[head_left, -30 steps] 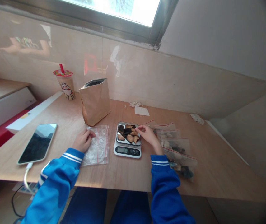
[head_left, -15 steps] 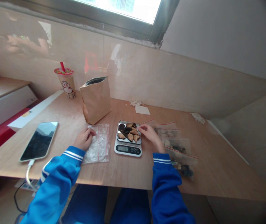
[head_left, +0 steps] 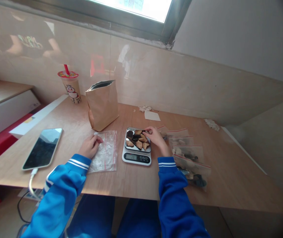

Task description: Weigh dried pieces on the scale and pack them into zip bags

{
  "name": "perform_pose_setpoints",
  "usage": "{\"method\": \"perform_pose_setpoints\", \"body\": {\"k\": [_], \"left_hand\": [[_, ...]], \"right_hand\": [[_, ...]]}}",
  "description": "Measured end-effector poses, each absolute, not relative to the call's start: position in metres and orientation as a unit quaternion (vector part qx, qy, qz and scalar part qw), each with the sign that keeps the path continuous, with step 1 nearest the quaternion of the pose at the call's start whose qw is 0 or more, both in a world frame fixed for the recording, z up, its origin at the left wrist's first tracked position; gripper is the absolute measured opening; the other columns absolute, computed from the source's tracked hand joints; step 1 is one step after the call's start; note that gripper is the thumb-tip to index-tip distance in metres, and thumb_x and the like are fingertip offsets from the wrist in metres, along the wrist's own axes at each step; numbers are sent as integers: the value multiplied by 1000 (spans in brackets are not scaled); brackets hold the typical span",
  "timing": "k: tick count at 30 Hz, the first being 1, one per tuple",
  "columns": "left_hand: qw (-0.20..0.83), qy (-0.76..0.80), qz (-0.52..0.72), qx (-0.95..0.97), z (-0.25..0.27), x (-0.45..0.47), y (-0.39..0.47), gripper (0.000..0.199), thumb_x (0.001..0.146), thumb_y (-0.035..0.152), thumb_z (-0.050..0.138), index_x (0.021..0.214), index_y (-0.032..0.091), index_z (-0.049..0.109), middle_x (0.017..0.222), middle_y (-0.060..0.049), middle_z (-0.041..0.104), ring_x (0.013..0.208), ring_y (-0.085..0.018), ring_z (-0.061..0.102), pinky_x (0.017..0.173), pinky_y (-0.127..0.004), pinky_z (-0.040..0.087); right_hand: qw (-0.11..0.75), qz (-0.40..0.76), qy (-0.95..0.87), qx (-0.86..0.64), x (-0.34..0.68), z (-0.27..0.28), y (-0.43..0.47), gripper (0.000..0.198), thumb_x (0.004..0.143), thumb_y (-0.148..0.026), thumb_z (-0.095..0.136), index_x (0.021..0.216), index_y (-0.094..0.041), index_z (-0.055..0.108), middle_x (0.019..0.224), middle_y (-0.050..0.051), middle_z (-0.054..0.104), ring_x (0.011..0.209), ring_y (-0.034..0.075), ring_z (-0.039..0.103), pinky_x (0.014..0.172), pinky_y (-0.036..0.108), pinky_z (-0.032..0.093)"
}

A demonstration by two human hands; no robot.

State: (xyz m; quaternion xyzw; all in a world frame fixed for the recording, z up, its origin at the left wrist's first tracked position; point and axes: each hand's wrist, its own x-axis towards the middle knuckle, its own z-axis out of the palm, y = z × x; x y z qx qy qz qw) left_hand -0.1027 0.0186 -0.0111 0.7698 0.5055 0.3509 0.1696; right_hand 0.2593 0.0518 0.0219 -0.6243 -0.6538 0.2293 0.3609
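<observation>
A small white digital scale stands in front of me with its display lit, though I cannot read the figures surely. Several dried brown and dark slices lie on its shiny plate. At the plate's far right corner my right hand pinches one of these slices between thumb and fingertips. My left hand lies with curled fingers at the left edge of clear zip bags; nothing shows in its grip. Right of the scale, filled zip bags overlap in a row, holding pale and dark dried pieces.
Behind the zip bags stands an open brown paper bag, with a lidded drink cup to its left. A phone on a white cable lies at the left. Near the wall are a white paper card and crumpled tissue.
My right hand has moved slightly left and away from me, its fingertips now over the plate's far right corner. My left hand has stayed in place.
</observation>
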Motion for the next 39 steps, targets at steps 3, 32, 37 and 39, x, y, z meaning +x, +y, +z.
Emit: {"method": "perform_pose_setpoints", "body": {"k": [3,32,37,39], "left_hand": [[168,502,351,772,-11,-102,19,21,80,22,40,81,18,60,81,-6,62,77,-20,62,76,-35,51],[175,510,340,770,-5,-102,15,21,79,20,41,79,19,61,82,-4,62,79,-18,62,78,-32,50],[176,513,339,769,-6,-102,16,20,79,19,42,79,19,62,83,-5,62,81,-18,61,79,-33,50],[177,510,339,770,-6,-102,16,21,79,19,41,79,19,62,83,-5,62,80,-18,61,78,-33,50]], "right_hand": [[381,221,-636,-634,259,23,51,19,74,-35,66,82,-19,62,87,3,65,79,17,59,76,32,49],[485,167,-520,-683,270,-14,-71,33,82,-45,56,99,-18,65,88,8,63,63,16,52,59,32,49],[441,146,-575,-673,271,-15,-70,35,84,-45,54,104,-20,68,94,8,61,64,16,51,63,33,49],[428,135,-578,-681,272,-15,-68,34,84,-46,54,100,-20,69,92,8,60,65,16,52,66,35,50]]}}
